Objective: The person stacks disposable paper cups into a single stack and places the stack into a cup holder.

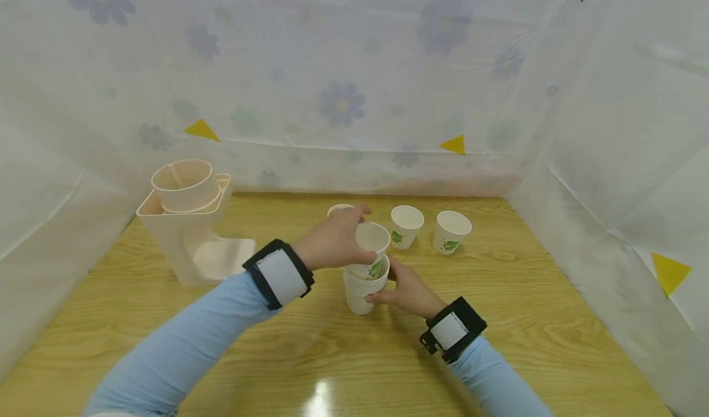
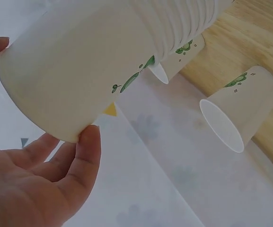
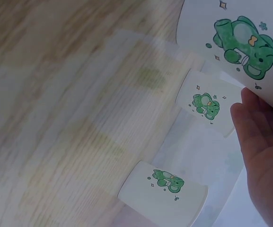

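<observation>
1. The left hand [image 1: 332, 242] pinched the rim of the top cup [image 1: 372, 245]; the right hand [image 1: 407, 288] was curled round the cup stack [image 1: 360, 294], which stood on the worktop [image 1: 498, 318] in front of 2 loose cups [image 1: 407, 225].
2. Risk: the top cup sat tilted in the stack; a skewed pull could jam it, lift several cups together, or crush the thin paper wall.
3. Risk: the near loose cups could be knocked over.
4. The stack's long axis stood near vertical, mouths upward.

Cup stack [image 1: 362, 288] mid-table [image 1: 498, 343], two cups [image 1: 406, 226] behind right, dispenser [image 1: 188, 226] far left.
</observation>
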Motion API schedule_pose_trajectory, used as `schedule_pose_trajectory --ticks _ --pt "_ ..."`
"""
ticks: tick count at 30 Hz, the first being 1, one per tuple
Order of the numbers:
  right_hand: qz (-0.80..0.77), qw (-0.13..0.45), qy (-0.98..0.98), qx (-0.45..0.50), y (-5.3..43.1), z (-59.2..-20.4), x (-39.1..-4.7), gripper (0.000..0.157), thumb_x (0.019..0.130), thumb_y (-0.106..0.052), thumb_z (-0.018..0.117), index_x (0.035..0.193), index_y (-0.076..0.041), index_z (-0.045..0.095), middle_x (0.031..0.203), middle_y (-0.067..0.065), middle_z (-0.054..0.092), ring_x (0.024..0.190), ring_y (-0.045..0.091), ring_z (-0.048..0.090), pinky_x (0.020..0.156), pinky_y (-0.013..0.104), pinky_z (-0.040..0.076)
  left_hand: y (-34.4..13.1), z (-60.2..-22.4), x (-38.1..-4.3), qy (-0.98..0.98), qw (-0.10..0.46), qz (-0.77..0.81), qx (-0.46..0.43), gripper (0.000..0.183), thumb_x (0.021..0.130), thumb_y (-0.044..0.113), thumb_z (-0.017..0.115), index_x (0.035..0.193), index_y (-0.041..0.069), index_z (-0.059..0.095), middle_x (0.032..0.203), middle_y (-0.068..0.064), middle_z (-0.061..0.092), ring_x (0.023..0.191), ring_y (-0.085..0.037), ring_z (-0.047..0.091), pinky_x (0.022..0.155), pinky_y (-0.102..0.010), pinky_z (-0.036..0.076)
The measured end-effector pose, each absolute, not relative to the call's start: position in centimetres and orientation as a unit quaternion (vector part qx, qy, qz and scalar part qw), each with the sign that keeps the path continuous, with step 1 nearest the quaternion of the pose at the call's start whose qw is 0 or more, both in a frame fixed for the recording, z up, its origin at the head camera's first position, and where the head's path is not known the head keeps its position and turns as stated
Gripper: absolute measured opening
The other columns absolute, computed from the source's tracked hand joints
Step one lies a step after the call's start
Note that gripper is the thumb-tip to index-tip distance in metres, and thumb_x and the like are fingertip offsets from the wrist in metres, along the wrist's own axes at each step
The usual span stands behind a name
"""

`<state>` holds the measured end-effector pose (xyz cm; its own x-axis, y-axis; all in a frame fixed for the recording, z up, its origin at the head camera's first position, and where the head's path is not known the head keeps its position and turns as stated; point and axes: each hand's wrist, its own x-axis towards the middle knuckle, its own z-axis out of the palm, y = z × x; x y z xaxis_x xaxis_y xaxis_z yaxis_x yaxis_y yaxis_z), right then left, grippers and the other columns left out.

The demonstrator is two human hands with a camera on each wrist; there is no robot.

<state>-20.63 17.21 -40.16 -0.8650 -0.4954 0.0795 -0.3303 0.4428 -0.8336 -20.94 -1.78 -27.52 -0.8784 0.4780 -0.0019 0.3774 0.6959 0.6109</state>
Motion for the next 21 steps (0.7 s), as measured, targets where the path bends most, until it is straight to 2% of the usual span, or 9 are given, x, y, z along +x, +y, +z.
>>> schedule_pose_trajectory --ticks 3,14,21 --pt "-0.466 0.089 0.845 -0.245 17.21 -40.18 -20.64 0.075 0.073 -0.026 0.077 0.136 -0.001 0.042 0.129 0.02 0.058 0.117 0.032 0.054 0.1 0.054 0.043 -1.77 -27.84 -20.92 0.915 0.082 0.305 0.25 0.078 0.074 0.023 0.071 0.141 0.001 0.038 0.13 -0.019 0.056 0.105 -0.025 0.057 0.081 -0.039 0.053" --pt "-0.468 0.085 0.844 -0.248 17.09 -40.04 -20.61 0.074 0.073 -0.023 0.078 0.135 -0.002 0.043 0.129 0.02 0.058 0.117 0.032 0.055 0.1 0.055 0.043 -2.12 -28.13 -20.82 0.907 0.073 0.292 0.293 0.078 0.073 0.022 0.072 0.14 0.0 0.038 0.133 -0.02 0.055 0.116 -0.028 0.054 0.088 -0.042 0.051" --pt "-0.473 0.082 0.842 -0.247 17.03 -40.02 -20.57 0.072 0.072 -0.02 0.078 0.132 -0.001 0.045 0.127 0.02 0.058 0.115 0.032 0.056 0.099 0.054 0.044 -2.17 -28.11 -20.76 0.905 0.081 0.287 0.304 0.076 0.073 0.021 0.072 0.139 0.0 0.04 0.131 -0.021 0.055 0.115 -0.028 0.054 0.09 -0.042 0.05"
